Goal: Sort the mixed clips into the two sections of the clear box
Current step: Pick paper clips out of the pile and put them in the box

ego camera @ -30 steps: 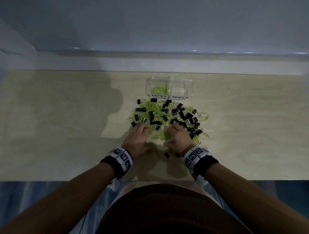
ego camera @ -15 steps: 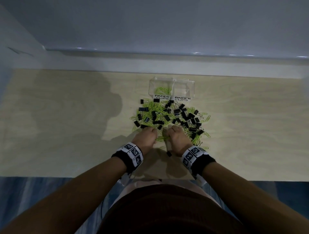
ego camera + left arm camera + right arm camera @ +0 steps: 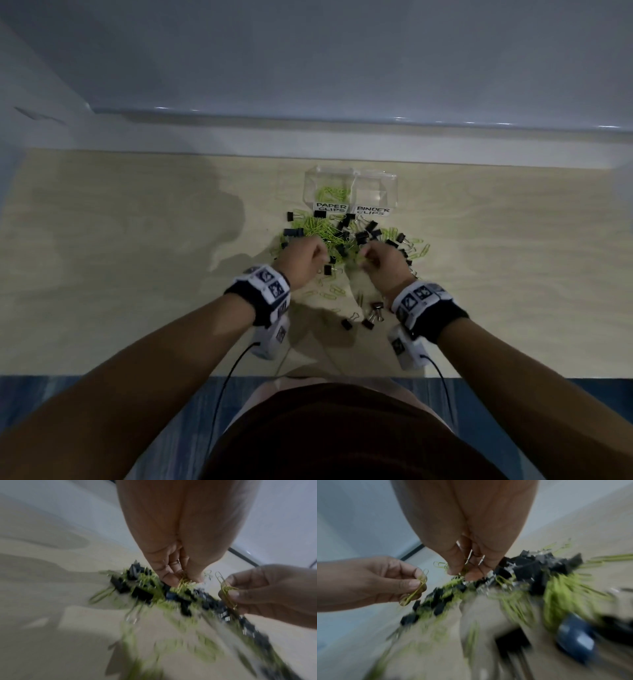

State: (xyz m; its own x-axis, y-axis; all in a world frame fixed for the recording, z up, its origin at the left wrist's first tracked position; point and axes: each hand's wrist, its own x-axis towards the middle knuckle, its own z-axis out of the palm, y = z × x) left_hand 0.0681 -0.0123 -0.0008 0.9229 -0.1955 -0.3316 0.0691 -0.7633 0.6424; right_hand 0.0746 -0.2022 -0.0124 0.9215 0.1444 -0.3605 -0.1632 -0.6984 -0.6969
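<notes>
A clear two-section box [image 3: 352, 178] stands at the back of the pile, its left section labelled PAPER CLIPS [image 3: 330, 207] and holding green paper clips, its right section labelled BINDER CLIPS [image 3: 372, 210]. In front lies a mixed pile [image 3: 342, 236] of green paper clips and black binder clips. Above its near edge, my left hand [image 3: 320, 255] pinches a bunch of green paper clips [image 3: 184, 582]. My right hand [image 3: 364, 255] pinches another bunch of green paper clips [image 3: 226, 589], also visible in the right wrist view [image 3: 462, 573]. The left hand's bunch [image 3: 418, 589] shows there too.
A few black binder clips [image 3: 373, 310] and stray paper clips [image 3: 325, 294] lie between my wrists. The wooden table [image 3: 137, 274] ends at a front edge close to my body. A pale ledge and wall [image 3: 308, 137] run behind the box.
My hands were pressed together low on the pile's near edge. They have lifted and drawn apart, each pinching green paper clips. Loose clips now show where they rested.
</notes>
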